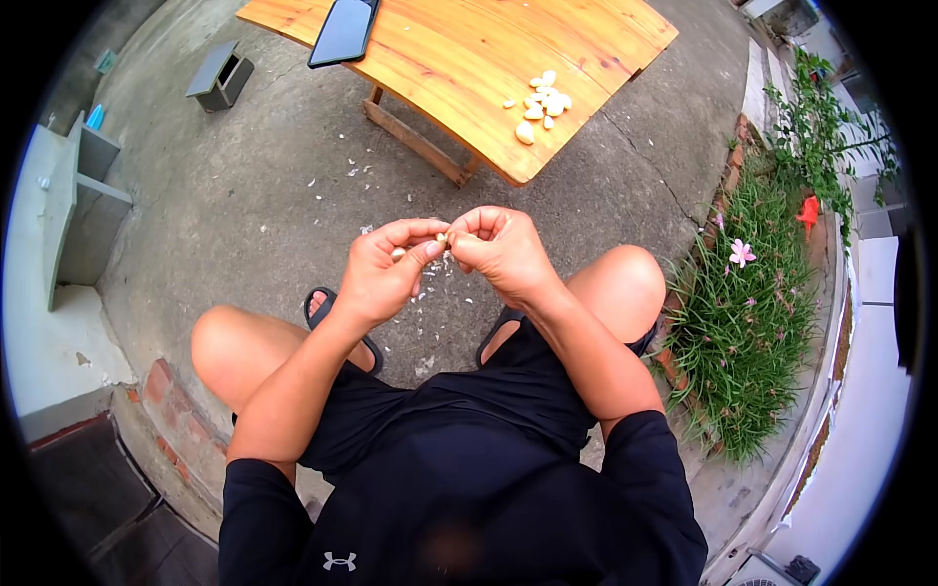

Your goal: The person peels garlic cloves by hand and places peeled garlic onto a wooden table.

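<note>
Above the ground between my knees, my left hand (379,275) and my right hand (505,256) meet at the fingertips. A small garlic clove (442,238) is pinched between them, mostly covered by the fingers. Another pale piece, which looks like a clove (398,253), shows within the curled fingers of my left hand. My right thumb and forefinger press together at the clove's right side. Several peeled garlic cloves (547,102) lie in a loose heap near the right corner of the wooden table (459,73), beyond my hands.
A dark phone (344,33) rests at the table's near left edge. White papery scraps (427,363) are scattered over the concrete floor (264,195). To the right grows a grassy bed with pink flowers (742,254). A grey box-like stool (221,76) stands at the back left.
</note>
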`<act>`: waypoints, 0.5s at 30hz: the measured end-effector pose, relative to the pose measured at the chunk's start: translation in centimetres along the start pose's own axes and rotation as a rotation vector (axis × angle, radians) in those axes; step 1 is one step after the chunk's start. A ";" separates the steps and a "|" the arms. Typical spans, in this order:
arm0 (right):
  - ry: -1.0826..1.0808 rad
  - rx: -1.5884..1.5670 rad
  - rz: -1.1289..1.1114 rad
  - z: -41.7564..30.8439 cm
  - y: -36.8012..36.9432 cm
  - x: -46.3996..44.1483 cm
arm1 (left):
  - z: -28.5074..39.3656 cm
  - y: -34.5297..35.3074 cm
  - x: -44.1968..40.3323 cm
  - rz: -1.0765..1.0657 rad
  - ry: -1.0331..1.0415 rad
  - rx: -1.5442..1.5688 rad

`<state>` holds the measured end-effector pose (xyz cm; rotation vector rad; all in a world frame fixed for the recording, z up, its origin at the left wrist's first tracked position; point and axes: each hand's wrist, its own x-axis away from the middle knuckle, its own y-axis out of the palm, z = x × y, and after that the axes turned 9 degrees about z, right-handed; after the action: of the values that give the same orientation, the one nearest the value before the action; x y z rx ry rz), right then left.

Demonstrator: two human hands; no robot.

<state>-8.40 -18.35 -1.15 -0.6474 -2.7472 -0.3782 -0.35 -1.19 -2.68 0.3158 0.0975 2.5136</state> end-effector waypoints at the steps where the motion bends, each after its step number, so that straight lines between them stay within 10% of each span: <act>1: -0.001 -0.007 0.001 0.1 0.0 0.0 | 0.0 0.0 0.0 0.002 -0.003 0.001; 15: -0.008 -0.063 0.021 -0.5 0.2 0.0 | 0.7 -0.5 -0.4 -0.016 -0.174 0.224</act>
<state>-8.23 -18.35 -0.60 -0.6949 -2.7438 -0.4603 0.43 -1.04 -2.20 0.6203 0.3116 2.4509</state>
